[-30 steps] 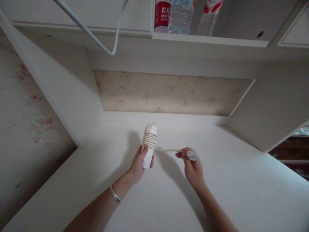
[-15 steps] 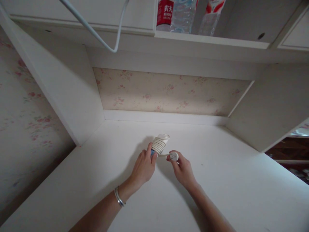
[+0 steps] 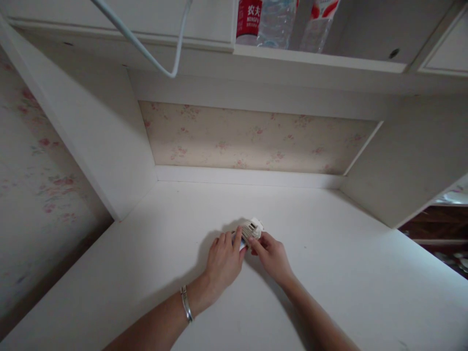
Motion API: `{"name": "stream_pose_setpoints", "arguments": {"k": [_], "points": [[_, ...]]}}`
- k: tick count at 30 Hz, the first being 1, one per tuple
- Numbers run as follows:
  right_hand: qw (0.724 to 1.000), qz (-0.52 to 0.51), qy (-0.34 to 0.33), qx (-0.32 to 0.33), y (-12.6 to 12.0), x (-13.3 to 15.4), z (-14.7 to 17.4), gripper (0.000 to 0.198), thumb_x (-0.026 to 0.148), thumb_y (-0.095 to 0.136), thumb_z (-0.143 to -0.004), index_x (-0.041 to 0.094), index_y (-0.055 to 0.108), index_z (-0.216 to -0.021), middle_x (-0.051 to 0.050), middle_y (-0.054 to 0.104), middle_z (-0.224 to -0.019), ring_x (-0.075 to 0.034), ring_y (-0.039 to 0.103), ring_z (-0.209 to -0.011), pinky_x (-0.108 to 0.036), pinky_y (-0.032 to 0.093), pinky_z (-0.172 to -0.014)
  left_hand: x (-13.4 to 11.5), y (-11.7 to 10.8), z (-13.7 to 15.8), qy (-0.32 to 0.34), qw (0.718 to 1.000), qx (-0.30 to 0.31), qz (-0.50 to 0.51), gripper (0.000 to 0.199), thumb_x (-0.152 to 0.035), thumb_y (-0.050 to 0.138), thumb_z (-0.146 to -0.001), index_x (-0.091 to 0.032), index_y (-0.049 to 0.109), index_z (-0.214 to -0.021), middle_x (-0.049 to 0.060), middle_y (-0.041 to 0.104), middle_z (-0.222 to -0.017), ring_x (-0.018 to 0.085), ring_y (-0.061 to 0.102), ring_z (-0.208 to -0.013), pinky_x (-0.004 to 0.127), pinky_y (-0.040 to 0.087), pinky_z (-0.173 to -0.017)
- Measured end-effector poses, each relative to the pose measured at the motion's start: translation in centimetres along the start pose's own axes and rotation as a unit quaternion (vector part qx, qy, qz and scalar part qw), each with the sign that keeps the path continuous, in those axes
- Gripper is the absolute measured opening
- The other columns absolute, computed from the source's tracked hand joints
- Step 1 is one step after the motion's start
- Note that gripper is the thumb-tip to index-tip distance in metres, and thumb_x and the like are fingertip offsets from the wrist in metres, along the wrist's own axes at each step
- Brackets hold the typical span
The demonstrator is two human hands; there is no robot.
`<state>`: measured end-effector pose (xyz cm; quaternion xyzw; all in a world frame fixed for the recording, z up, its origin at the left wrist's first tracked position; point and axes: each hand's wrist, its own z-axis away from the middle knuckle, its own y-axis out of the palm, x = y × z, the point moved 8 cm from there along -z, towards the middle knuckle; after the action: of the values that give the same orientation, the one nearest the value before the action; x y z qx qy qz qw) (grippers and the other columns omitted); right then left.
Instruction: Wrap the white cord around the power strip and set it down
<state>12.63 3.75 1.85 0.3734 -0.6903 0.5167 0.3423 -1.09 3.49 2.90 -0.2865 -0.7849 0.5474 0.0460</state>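
Off the white desktop, my left hand (image 3: 224, 261) is closed around the lower end of a small white-and-blue power strip (image 3: 258, 225). Its own off-white power cord (image 3: 247, 231) is wound round it in several turns. My left index finger lies across the coils. Close against the strip's right side, my right hand (image 3: 272, 258) pinches the cord near its plug end. The plug itself is mostly hidden by the fingers and hard to tell from the strip. A silver bracelet (image 3: 186, 304) is on my left wrist.
Both hands are over a white desk (image 3: 329, 273) with side panels and a floral back wall (image 3: 237, 141). Overhead, a shelf holds plastic bottles (image 3: 276, 24), one with a red label. A white cable (image 3: 146, 53) hangs in a loop at upper left.
My right hand has brought the plug end in from the right to the strip, closing the gap between the hands. The strip has turned and moved slightly down and right.
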Motion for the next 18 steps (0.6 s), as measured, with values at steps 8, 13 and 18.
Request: {"name": "stream_pose_setpoints", "arguments": {"k": [8, 13, 18], "points": [[0.998, 0.031, -0.052, -0.028, -0.2, 0.9, -0.3, 0.033, 0.049, 0.053, -0.086, 0.018, 0.062, -0.08, 0.002, 0.059, -0.062, -0.013, 0.052, -0.056, -0.023, 0.038, -0.055, -1.3, 0.2, 1.0, 0.035, 0.998, 0.009, 0.049, 0.044, -0.025, 0.045, -0.09, -0.013, 0.043, -0.133, 0.017, 0.054, -0.119, 0.03, 0.05, -0.108, 0.047, 0.043, -0.09], [0.985, 0.094, -0.146, 0.022, 0.7, 3.0, -0.1, 0.029, 0.045, 0.049, -0.09, 0.02, 0.063, -0.083, -0.001, 0.061, -0.074, -0.016, 0.055, -0.07, -0.025, 0.041, -0.066, -1.5, 0.7, 1.2, 0.059, 0.997, 0.035, 0.038, 0.035, -0.023, 0.048, -0.087, -0.013, 0.053, -0.12, 0.019, 0.055, -0.121, 0.033, 0.05, -0.111, 0.049, 0.044, -0.091], [0.976, 0.134, -0.166, 0.05, 1.2, 3.6, -0.4, 0.032, 0.046, 0.046, -0.092, 0.021, 0.062, -0.078, -0.002, 0.061, -0.075, -0.016, 0.057, -0.074, -0.025, 0.043, -0.07, -1.3, 1.4, 1.4, 0.065, 0.997, 0.05, 0.008, 0.031, -0.022, 0.048, -0.087, -0.014, 0.055, -0.117, 0.02, 0.056, -0.121, 0.034, 0.053, -0.109, 0.048, 0.046, -0.089]]}}
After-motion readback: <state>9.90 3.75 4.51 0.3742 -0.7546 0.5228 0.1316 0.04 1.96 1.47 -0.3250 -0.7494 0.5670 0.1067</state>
